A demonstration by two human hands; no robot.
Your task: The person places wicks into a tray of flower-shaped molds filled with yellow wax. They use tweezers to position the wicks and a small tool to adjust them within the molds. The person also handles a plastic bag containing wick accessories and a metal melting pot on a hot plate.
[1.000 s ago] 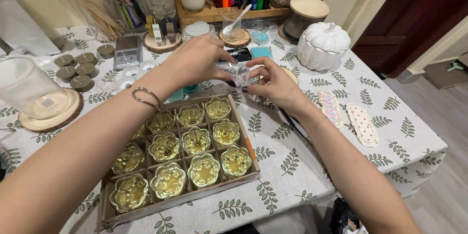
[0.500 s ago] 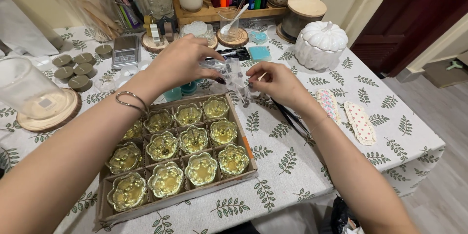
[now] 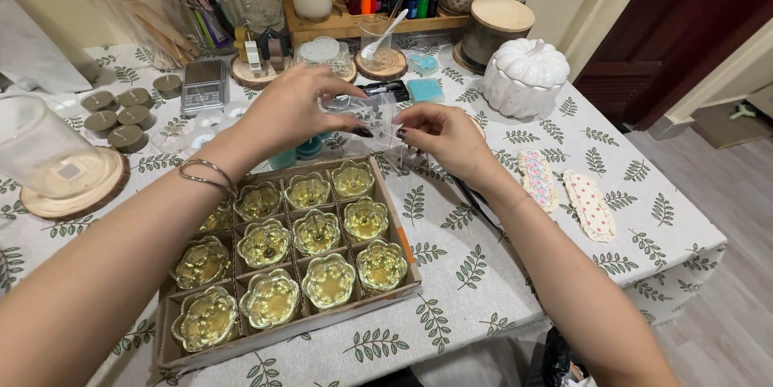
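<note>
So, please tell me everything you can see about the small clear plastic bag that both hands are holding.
The small clear plastic bag is transparent, thin and slightly crinkled, with glossy reflections. It is held in the air above the far edge of the cardboard tray of flower-shaped cups. The left hand pinches its left side and the right hand grips its lower right corner. What is inside cannot be told; thin wire-like pieces seem to hang below it.
</note>
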